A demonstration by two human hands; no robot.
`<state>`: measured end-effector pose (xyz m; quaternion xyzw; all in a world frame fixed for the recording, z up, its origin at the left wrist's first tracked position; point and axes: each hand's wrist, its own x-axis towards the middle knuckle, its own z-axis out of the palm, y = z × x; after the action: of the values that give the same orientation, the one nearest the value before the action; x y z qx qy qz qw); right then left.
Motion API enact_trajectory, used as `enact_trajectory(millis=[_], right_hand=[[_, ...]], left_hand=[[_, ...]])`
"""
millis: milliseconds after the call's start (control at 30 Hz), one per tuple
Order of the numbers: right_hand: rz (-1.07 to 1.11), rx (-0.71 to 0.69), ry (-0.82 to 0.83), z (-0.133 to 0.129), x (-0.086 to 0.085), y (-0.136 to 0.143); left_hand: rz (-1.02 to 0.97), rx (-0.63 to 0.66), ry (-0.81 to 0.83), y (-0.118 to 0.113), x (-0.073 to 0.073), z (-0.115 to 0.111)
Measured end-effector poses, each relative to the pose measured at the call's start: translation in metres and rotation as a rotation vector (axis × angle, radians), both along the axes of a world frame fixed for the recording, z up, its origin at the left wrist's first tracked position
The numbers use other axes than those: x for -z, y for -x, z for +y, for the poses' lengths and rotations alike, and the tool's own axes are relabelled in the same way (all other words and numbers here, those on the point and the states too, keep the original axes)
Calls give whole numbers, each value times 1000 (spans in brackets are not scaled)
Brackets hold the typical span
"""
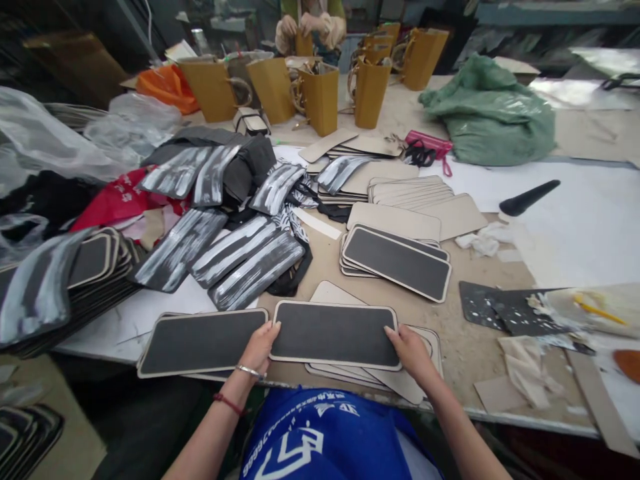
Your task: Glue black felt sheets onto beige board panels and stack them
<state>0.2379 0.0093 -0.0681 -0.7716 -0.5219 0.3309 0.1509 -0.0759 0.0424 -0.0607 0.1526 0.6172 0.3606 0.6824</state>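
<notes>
The dark board (335, 335) is held at the near side of the worktop (465, 360), its left end pinched by the left grip (261, 347) and its right end by the right grip (413, 350). It seems light and stiff, best held by both ends

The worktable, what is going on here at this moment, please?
A person grips a dark panel by its two ends, with the left hand at one and the right hand at the other. Pale boards show from behind it. A second panel lies to the left, and a pile of panels lies farther back. White-streaked strips lie spread on the left. At the far side, another person's hands are at a brown piece.
</notes>
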Motion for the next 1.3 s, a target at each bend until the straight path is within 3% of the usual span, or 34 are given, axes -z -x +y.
enact_trajectory(millis=[200,733,1033,1300], right_hand=[[-73,35,-27,-4,8,3],[49,1,-33,-6,3,-4],[12,-4,-51,-8,18,-7],[85,82,-41,-13,20,-5]], left_hand=[[49,-21,-30,-4,1,-2],[83,-57,-39,-16,-12,-6],[34,-101,-65,-22,-11,-11],[99,-84,-85,-23,-12,-16]])
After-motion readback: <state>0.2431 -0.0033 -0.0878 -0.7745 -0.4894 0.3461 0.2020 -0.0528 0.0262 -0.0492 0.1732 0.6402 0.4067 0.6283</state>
